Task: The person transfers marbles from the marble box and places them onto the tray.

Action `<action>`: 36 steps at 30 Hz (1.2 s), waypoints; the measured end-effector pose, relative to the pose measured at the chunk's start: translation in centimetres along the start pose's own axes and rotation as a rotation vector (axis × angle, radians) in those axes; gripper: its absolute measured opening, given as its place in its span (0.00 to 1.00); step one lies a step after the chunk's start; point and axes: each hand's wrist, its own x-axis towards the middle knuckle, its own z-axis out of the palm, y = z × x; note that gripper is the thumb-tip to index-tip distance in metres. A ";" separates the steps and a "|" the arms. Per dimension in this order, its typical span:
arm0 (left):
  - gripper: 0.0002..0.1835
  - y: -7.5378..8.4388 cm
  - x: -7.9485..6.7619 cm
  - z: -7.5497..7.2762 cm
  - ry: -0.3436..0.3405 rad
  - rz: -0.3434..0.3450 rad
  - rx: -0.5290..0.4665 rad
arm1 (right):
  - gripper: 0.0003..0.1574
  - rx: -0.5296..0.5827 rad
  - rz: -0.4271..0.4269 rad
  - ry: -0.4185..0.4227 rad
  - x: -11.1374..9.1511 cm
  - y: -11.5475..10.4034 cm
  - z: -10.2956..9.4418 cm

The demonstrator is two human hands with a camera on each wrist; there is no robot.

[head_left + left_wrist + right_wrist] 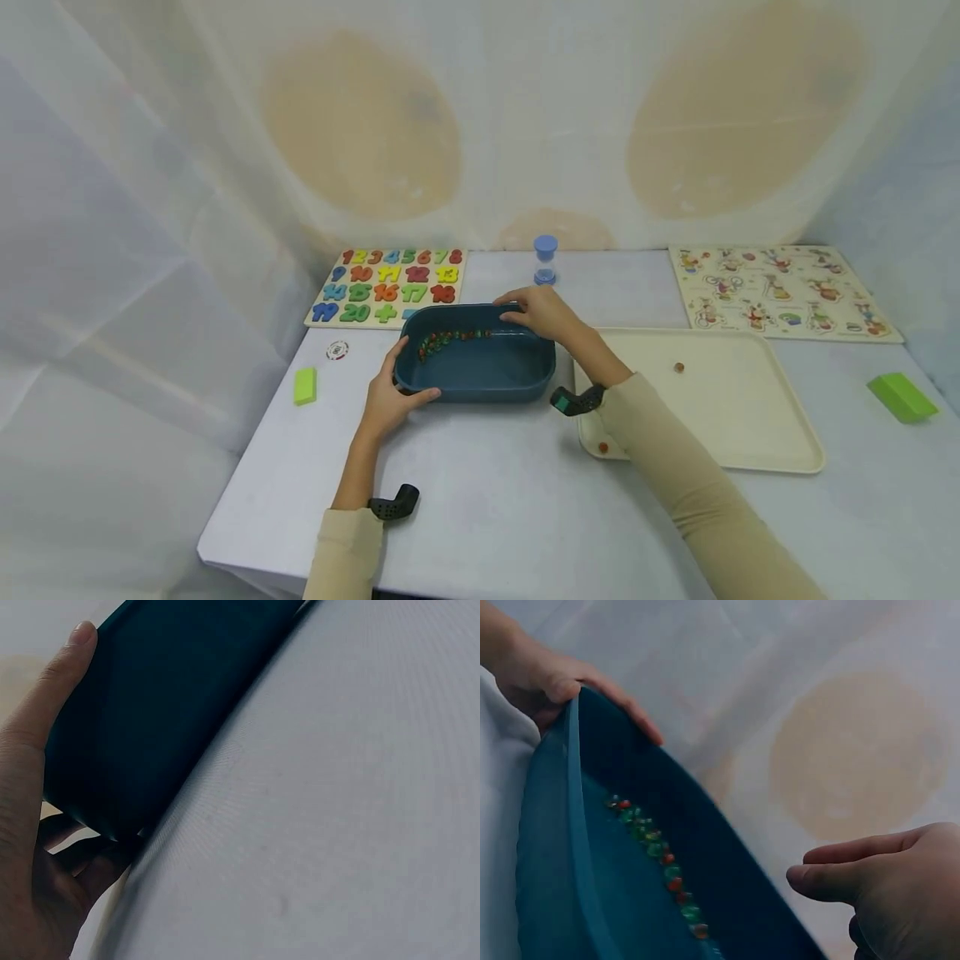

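Observation:
A dark teal basin (pixel 480 362) is in the middle of the table, with several red and green glass marbles (pixel 656 847) strung out along its far wall and left corner. My left hand (pixel 386 400) holds the basin's left end, thumb along the near side and fingers round the other side. In the left wrist view, fingers (pixel 101 859) show at the basin's lower corner. By the far right rim is my right hand (pixel 543 312). The right wrist view shows that hand (pixel 900 889) just off the rim, thumb and index finger extended close together, with nothing visible between them.
Right of the basin lies a cream tray (pixel 720 417) with two reddish-brown marbles. Behind stand a number puzzle (pixel 386 287), a blue sand timer (pixel 545 260) and a picture puzzle (pixel 780 292). Green blocks (pixel 304 386) lie at both sides, a poker chip (pixel 337 350) at left.

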 end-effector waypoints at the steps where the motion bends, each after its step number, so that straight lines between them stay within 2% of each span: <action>1: 0.53 0.0 0.1 0.0 -0.002 0.001 0.001 | 0.17 0.002 0.010 -0.032 0.7 0.0 0.7; 4: 0.53 0.0 0.1 0.0 -0.006 -0.001 0.004 | 0.17 -0.015 0.053 -0.131 2.3 0.1 2.5; 7: 0.53 0.0 0.1 0.0 -0.006 -0.006 0.006 | 0.18 -0.059 0.093 -0.224 3.0 0.5 3.8; 9: 0.53 0.0 0.2 0.0 -0.003 -0.006 0.008 | 0.17 -0.081 0.110 -0.257 3.2 0.7 4.3; 18: 0.53 0.2 0.3 0.1 0.001 -0.003 0.002 | 0.14 -0.097 0.148 -0.295 3.5 1.1 5.2; 21: 0.53 0.0 0.3 0.1 0.003 -0.003 0.004 | 0.12 -0.104 0.138 -0.292 3.4 0.9 5.2; 25: 0.52 -0.1 0.3 0.0 0.004 0.001 0.002 | 0.12 -0.065 0.089 -0.202 2.8 0.3 4.4; 29: 0.53 -0.2 0.2 -0.1 0.007 0.001 0.003 | 0.13 0.032 0.032 -0.048 1.0 -0.3 2.1; 32: 0.53 -0.2 0.1 -0.1 0.004 -0.001 0.004 | 0.13 0.069 0.010 0.083 -1.6 0.0 -0.4; 36: 0.53 -0.2 0.2 0.1 -0.001 -0.002 0.002 | 0.14 0.018 0.031 0.222 -6.2 2.4 -3.7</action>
